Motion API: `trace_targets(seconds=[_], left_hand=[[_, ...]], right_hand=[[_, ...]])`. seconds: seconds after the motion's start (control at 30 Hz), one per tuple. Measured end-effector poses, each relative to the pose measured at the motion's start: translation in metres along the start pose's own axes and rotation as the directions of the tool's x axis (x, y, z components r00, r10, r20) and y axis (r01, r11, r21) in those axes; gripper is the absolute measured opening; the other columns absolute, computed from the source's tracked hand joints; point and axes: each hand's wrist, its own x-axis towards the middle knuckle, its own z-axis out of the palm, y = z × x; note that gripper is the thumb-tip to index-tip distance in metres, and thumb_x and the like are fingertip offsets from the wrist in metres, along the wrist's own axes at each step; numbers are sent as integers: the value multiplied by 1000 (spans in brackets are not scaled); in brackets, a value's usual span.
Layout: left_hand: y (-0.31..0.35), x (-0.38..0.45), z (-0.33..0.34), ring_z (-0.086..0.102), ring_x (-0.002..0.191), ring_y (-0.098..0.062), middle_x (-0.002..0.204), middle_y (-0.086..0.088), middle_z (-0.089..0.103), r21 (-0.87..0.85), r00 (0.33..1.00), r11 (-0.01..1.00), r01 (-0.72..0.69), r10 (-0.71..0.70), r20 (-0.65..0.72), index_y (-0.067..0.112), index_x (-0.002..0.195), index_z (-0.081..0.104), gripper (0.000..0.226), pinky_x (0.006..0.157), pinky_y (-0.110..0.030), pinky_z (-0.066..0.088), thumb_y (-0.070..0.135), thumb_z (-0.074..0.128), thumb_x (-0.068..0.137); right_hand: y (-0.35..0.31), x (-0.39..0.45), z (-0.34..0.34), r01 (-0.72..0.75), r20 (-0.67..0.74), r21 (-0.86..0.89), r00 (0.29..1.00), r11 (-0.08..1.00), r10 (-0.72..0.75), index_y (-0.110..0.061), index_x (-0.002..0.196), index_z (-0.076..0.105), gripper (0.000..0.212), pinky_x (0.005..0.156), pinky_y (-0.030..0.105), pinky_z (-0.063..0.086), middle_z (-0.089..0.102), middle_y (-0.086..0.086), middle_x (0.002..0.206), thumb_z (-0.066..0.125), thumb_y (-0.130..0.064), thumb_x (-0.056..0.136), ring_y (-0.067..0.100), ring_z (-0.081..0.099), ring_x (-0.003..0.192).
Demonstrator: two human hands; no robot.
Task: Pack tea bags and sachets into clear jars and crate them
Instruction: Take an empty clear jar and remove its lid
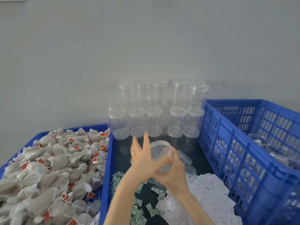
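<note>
A heap of tea bags (48, 172) with red tags filled the blue tray on the left. Beside it, over the middle tray (106, 168), the left hand (142, 161) lay flat against a clear jar (160, 153), fingers straight and blurred. The right hand (174, 172) curled round the jar's far side, holding it above green sachets (139, 213) and white sachets (209, 195). Empty lidded jars (159, 114) stood stacked behind. The blue crate (230, 153) on the right held more jars.
</note>
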Motion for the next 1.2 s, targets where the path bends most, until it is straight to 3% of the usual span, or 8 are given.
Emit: trace_targets(seconds=[0.1, 0.27, 0.43, 0.57, 0.7, 0.97, 1.1, 1.2], left_hand=[[-16, 6, -37, -17, 147, -19, 156, 8, -28, 48, 979, 992, -117, 107, 173, 48, 147, -12, 118, 118, -47, 7, 50, 79, 71], [-21, 18, -54, 36, 135, -2, 149, 17, 34, -191, 838, 962, -193, 263, 478, 48, 146, 24, 96, 110, -28, 33, 21, 81, 73], [-10, 20, -18, 45, 116, -13, 137, 1, 43, -242, 998, 969, -49, 57, 26, 29, 139, 44, 83, 92, -26, 38, 19, 85, 67], [12, -3, 26, 37, 107, -9, 138, -3, 29, -387, 942, 921, -34, -101, -321, 25, 148, 23, 97, 92, -21, 34, 21, 82, 72], [-6, -7, 9, 34, 120, -11, 142, -2, 24, -341, 998, 939, -43, 28, -49, 29, 153, -4, 116, 99, -24, 31, 28, 82, 74], [-30, 10, -58, 31, 135, 2, 150, 22, 26, -258, 844, 958, -125, 240, 479, 57, 143, 14, 102, 110, -28, 35, 42, 80, 68], [-8, 14, -18, 43, 127, -21, 136, 3, 50, -35, 997, 998, -57, 59, 51, 43, 140, 40, 70, 103, -38, 41, 45, 72, 78], [12, 3, 13, 30, 134, -29, 145, -3, 41, 77, 964, 990, 121, -99, -246, 34, 145, 35, 74, 107, -48, 29, 56, 64, 80]], right_hand=[[6, 3, -8, -90, 91, 232, 993, 969, 70, -27, 129, 51, 92, 100, 40, 52, 67, -7, 123, 93, -39, 48, 11, 61, 120], [0, 7, -2, -111, 239, 286, 970, 952, 42, -25, 122, 54, 77, 87, 19, 53, 71, -12, 117, 85, -23, 52, 9, 67, 111], [-15, 5, 23, -53, -77, 63, 995, 997, 58, -40, 120, 47, 72, 75, 11, 51, 64, -27, 105, 88, -33, 60, -7, 62, 99], [-14, -6, 41, -41, -101, 27, 994, 999, 44, -31, 127, 54, 53, 88, 33, 54, 64, -5, 120, 70, -47, 80, 15, 63, 109], [-9, -5, 20, -58, -135, 49, 989, 997, 64, -38, 126, 45, 81, 80, 8, 48, 60, -25, 114, 81, -53, 56, -6, 59, 103], [-5, -3, -8, -127, 526, 231, 850, 965, -14, -20, 131, 53, 74, 96, 30, 53, 67, -5, 125, 80, -14, 63, 13, 64, 117], [-14, -9, 16, -45, 140, 25, 989, 999, 42, -35, 120, 46, 76, 80, 12, 47, 62, -26, 111, 82, -47, 54, -6, 60, 104], [-15, -15, 31, -70, -94, -146, 994, 987, 56, -38, 128, 40, 75, 90, 29, 50, 57, -19, 123, 67, -61, 62, 3, 57, 111]])
